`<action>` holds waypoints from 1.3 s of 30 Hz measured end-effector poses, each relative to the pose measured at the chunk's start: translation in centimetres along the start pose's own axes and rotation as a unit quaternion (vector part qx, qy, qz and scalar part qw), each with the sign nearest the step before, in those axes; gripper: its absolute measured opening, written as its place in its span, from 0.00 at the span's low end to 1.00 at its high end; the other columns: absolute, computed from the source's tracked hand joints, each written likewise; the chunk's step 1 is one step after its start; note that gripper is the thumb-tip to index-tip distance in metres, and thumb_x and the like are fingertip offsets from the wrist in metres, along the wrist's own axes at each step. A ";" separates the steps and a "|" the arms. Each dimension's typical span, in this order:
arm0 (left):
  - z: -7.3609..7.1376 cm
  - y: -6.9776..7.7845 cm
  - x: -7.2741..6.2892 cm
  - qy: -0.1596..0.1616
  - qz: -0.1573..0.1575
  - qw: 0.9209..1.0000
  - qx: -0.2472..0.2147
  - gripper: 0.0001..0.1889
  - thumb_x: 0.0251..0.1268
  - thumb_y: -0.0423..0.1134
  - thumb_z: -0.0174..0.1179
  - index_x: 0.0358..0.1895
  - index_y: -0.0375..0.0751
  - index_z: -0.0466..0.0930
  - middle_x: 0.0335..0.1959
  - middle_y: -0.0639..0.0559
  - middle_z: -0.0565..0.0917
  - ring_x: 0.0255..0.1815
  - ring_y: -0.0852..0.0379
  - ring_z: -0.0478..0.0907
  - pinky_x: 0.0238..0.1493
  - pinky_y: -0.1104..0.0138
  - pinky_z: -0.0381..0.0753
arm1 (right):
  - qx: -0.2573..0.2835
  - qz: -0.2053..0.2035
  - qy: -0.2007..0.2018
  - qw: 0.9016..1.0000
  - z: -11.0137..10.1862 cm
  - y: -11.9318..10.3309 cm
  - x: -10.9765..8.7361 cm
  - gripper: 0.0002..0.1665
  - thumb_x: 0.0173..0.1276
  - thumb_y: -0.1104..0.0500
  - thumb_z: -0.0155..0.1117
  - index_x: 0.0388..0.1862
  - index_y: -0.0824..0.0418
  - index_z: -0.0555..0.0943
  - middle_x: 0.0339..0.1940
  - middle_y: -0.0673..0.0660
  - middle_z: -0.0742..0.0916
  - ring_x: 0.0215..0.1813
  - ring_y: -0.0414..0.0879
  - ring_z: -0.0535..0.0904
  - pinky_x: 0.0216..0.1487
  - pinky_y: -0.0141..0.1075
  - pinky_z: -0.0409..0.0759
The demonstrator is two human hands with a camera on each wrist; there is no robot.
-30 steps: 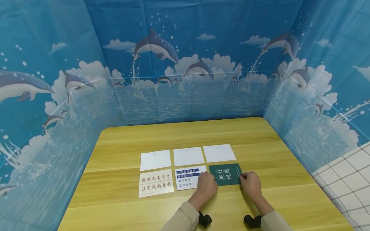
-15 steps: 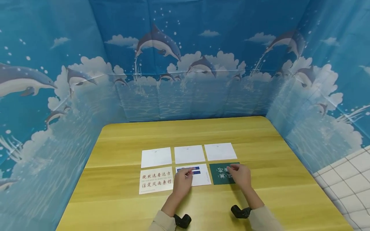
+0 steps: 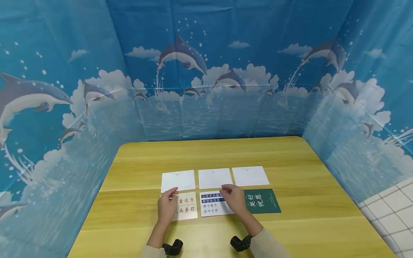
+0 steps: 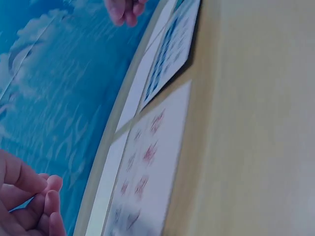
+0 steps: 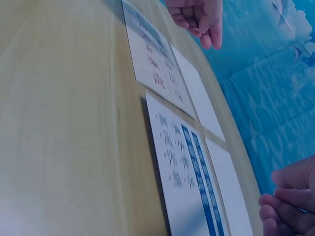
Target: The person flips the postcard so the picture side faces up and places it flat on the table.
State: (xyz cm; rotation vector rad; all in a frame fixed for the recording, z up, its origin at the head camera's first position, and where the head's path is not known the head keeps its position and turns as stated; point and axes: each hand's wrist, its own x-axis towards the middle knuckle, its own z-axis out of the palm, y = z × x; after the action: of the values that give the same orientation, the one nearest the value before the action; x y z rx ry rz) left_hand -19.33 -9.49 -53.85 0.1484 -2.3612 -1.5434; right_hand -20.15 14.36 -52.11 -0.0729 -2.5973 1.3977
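Above the left part of a cream postcard with red writing (image 3: 188,207) hovers my left hand (image 3: 166,208), thumb and fingertips close together, holding nothing. In the left wrist view, its fingers (image 4: 51,206) are loosely curled. My right hand (image 3: 235,199) is over the right edge of a white postcard with blue bands (image 3: 210,209); it too holds nothing, and in the right wrist view its fingers (image 5: 275,216) are loosely bent. Right of it lies a dark green postcard with white writing (image 3: 266,202), its left edge partly covered by the right hand.
Behind the printed cards lie three mostly blank white cards: left (image 3: 178,180), middle (image 3: 215,178) and right (image 3: 250,175). All rest flat on a yellow wooden table (image 3: 206,154). A blue dolphin-print curtain (image 3: 209,107) encloses its back and sides.
My left hand has moved left from the blue-banded card to the cream one. My right hand has moved left from the green card to the blue-banded card. The cards keep their layout.
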 end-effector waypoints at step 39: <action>-5.4 -4.9 6.1 -0.054 -0.162 0.984 -0.044 0.20 0.67 0.32 0.45 0.58 0.22 0.67 0.54 0.31 0.73 0.59 0.38 0.66 0.58 0.53 0.66 | -0.075 -0.061 -0.220 0.971 7.7 -3.8 6.0 0.17 0.63 0.65 0.58 0.16 0.68 0.68 0.12 0.50 0.66 0.15 0.41 0.57 0.18 0.30 0.56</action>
State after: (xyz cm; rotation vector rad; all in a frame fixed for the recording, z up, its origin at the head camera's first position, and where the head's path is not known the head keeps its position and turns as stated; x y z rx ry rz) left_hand -23.76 -17.75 -55.04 0.4604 -2.4397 -1.8409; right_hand -27.35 6.72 -52.28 0.4153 -2.9962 1.2901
